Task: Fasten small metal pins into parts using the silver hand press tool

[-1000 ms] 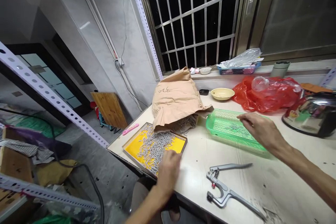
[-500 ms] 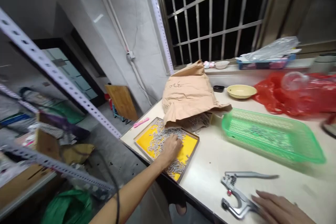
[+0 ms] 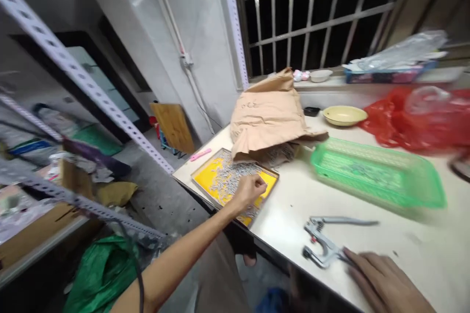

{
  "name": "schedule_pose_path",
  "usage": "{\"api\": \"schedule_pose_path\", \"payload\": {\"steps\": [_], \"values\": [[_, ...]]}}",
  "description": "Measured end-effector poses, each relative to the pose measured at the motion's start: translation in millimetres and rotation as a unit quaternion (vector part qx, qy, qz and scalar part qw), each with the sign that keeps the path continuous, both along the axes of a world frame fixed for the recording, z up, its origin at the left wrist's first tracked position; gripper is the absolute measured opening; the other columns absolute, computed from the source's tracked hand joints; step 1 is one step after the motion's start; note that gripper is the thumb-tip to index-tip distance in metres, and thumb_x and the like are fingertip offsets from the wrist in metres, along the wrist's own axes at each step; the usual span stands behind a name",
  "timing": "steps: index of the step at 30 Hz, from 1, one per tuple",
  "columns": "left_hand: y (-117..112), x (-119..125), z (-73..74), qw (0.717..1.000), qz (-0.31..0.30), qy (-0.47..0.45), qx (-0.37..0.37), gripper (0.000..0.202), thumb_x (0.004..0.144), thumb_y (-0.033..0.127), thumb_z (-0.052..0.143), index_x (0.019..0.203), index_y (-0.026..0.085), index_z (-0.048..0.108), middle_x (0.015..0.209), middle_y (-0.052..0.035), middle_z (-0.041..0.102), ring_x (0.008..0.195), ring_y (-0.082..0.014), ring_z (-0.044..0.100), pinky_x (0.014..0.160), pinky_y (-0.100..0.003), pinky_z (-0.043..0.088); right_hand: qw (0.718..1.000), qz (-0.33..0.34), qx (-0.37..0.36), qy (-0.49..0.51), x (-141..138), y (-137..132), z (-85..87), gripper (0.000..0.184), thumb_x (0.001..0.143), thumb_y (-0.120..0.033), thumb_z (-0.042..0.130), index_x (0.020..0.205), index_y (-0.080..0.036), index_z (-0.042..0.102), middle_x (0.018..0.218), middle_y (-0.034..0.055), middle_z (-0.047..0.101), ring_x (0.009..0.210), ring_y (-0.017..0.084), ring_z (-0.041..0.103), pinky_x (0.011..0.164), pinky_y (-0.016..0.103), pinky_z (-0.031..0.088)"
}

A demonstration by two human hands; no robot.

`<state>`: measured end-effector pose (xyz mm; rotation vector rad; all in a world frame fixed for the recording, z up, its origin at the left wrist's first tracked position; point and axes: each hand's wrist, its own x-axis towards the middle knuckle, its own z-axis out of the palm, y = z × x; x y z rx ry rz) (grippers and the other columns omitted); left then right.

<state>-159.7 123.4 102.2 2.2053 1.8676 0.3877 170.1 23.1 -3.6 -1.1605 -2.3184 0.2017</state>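
Pale tabletop [image 3: 282, 230] beneath a barred window [image 3: 309, 26] bears metal pliers [image 3: 332, 251].

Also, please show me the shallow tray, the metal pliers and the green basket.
Shallow tray [image 3: 204, 175], head view: bare yellow bottom.
Metal pliers [image 3: 333, 251], head view: curved frame.
Green basket [image 3: 367, 189], head view: front wall.
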Motion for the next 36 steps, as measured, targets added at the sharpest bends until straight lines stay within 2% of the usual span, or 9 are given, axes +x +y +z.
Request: {"api": "schedule_pose_path", "payload": {"steps": [4, 8, 11, 16, 23, 27, 30, 33, 36], "values": [[-31.4, 33.8, -2.6, 0.992, -0.035, -0.09, -0.086, 0.012, 0.076, 0.019, 0.052, 0.078, 0.015, 0.063, 0.068, 0.0005, 0.061, 0.062, -0.0113, 0.055, 0.055, -0.02, 0.037, 0.995, -0.074, -0.031, -0.053, -9.0, -4.0, 26.2, 0.03, 0.094, -0.032, 0.039, 0.113, -0.022, 0.058, 0.09, 0.0088, 0.061, 0.081, 0.024, 0.057, 0.075, 0.041, 0.047], [-55.1, 55.9, -13.1, 0.988, -0.108, 0.049, -0.102, 0.012, 0.079, 0.014, 0.049, 0.076, 0.016, 0.06, 0.081, -0.0049, 0.059, 0.078, -0.0163, 0.057, 0.067, -0.024, 0.041, 0.993, -0.092, -0.027, -0.068, -14.3, -6.4, 39.1, 0.03, 0.095, -0.029, 0.037, 0.112, -0.018, 0.059, 0.088, 0.0086, 0.059, 0.082, 0.023, 0.055, 0.073, 0.038, 0.045], [-57.2, 60.0, -18.4, 0.977, -0.123, 0.121, -0.126, 0.014, 0.084, 0.016, 0.046, 0.081, 0.015, 0.06, 0.088, -0.0081, 0.058, 0.084, -0.0187, 0.057, 0.071, -0.027, 0.042, 0.995, -0.085, -0.007, -0.057, -11.6, -9.5, 37.5, 0.031, 0.095, -0.031, 0.037, 0.113, -0.018, 0.058, 0.088, 0.0089, 0.059, 0.082, 0.023, 0.055, 0.072, 0.038, 0.045], [-51.8, 56.3, -19.9, 0.97, -0.157, 0.133, -0.13, 0.011, 0.085, 0.019, 0.049, 0.087, 0.015, 0.059, 0.09, -0.0086, 0.057, 0.085, -0.02, 0.056, 0.075, -0.029, 0.044, 0.995, -0.086, 0.004, -0.046, -10.9, -8.8, 31.6, 0.032, 0.095, -0.032, 0.036, 0.112, -0.018, 0.059, 0.085, 0.0083, 0.058, 0.077, 0.022, 0.054, 0.068, 0.037, 0.044], [-61.8, 56.0, -18.7, 0.966, -0.188, 0.128, -0.12, 0.011, 0.072, 0.015, 0.064, 0.077, 0.018, 0.055, 0.092, -0.0084, 0.056, 0.088, -0.0221, 0.054, 0.078, -0.031, 0.045, 0.993, -0.105, 0.004, -0.059, -16.0, -6.3, 33.7, 0.03, 0.095, -0.03, 0.037, 0.112, -0.02, 0.059, 0.083, 0.0071, 0.057, 0.079, 0.021, 0.053, 0.067, 0.035, 0.043], [-62.6, 59.9, -19.1, 0.979, -0.159, 0.08, -0.102, 0.006, 0.075, 0.011, 0.056, 0.074, 0.017, 0.055, 0.09, -0.0074, 0.058, 0.087, -0.0202, 0.055, 0.078, -0.03, 0.045, 0.99, -0.116, 0.014, -0.074, -16.6, -7.0, 29.3, 0.029, 0.095, -0.029, 0.038, 0.113, -0.02, 0.058, 0.083, 0.0068, 0.056, 0.079, 0.021, 0.052, 0.068, 0.035, 0.042], [-57.3, 65.5, -19.5, 0.983, -0.077, -0.051, -0.157, 0.01, 0.075, 0.011, 0.05, 0.073, 0.016, 0.057, 0.075, -0.0033, 0.06, 0.071, -0.0151, 0.057, 0.068, -0.026, 0.046, 0.989, -0.118, 0.012, -0.085, -17.0, -6.6, 27.1, 0.028, 0.094, -0.026, 0.038, 0.114, -0.021, 0.057, 0.084, 0.0066, 0.056, 0.078, 0.021, 0.051, 0.068, 0.034, 0.041], [-51.4, 73.5, -19.9, 0.922, 0.042, -0.243, -0.3, 0.007, 0.073, 0.019, 0.051, 0.075, 0.015, 0.057, 0.064, 0.0008, 0.058, 0.047, -0.0085, 0.049, 0.047, -0.021, 0.041, 0.988, -0.124, 0.014, -0.092, -17.9, -5.7, 28.6, 0.027, 0.094, -0.024, 0.038, 0.112, -0.022, 0.058, 0.083, 0.0064, 0.055, 0.077, 0.02, 0.05, 0.066, 0.033, 0.039], [-48.2, 81.2, -21.3, 0.854, 0.097, -0.351, -0.373, 0.014, 0.069, 0.027, 0.058, 0.071, 0.014, 0.056, 0.059, 0.0025, 0.057, 0.038, -0.0036, 0.04, 0.036, -0.016, 0.03, 0.987, -0.13, 0.018, -0.094, -18.9, -4.7, 31.7, 0.027, 0.094, -0.024, 0.037, 0.111, -0.024, 0.059, 0.08, 0.0057, 0.054, 0.073, 0.019, 0.049, 0.064, 0.032, 0.038]]}}
